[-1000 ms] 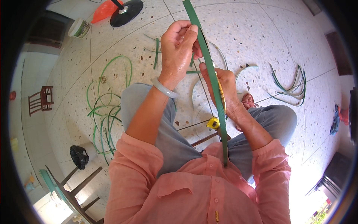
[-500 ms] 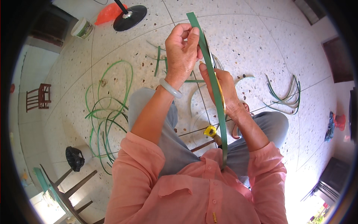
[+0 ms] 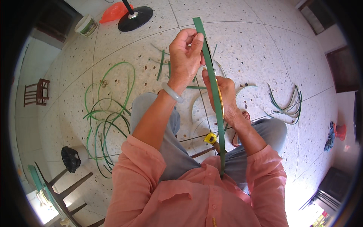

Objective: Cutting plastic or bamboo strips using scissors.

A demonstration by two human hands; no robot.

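Note:
A long, flat green strip (image 3: 220, 130) stands lengthwise between my hands, its lower end near my shirt. My left hand (image 3: 185, 56) pinches it near the top, thumb on the strip's edge. Lower down, my right hand (image 3: 223, 94) is closed on a yellow-handled tool (image 3: 221, 109) lying along the strip; the strip mostly hides its metal part, so I cannot tell its kind. A yellow tape measure (image 3: 210, 138) sits below my hands, between my knees. Short green pieces (image 3: 161, 65) lie on the floor beyond my hands.
Loops of green strip (image 3: 106, 113) lie left, a curved bundle (image 3: 293, 108) right. Around stand a wooden chair (image 3: 36, 92), a nearer chair (image 3: 72, 189), a black-bagged bin (image 3: 70, 159), a white bucket (image 3: 85, 25), a black stand base (image 3: 135, 22) and a red bag (image 3: 115, 11).
Over the last second the strip and my left hand have come lower in the picture, toward my body. The surroundings have shifted a little as my head moved. Both grips look unchanged.

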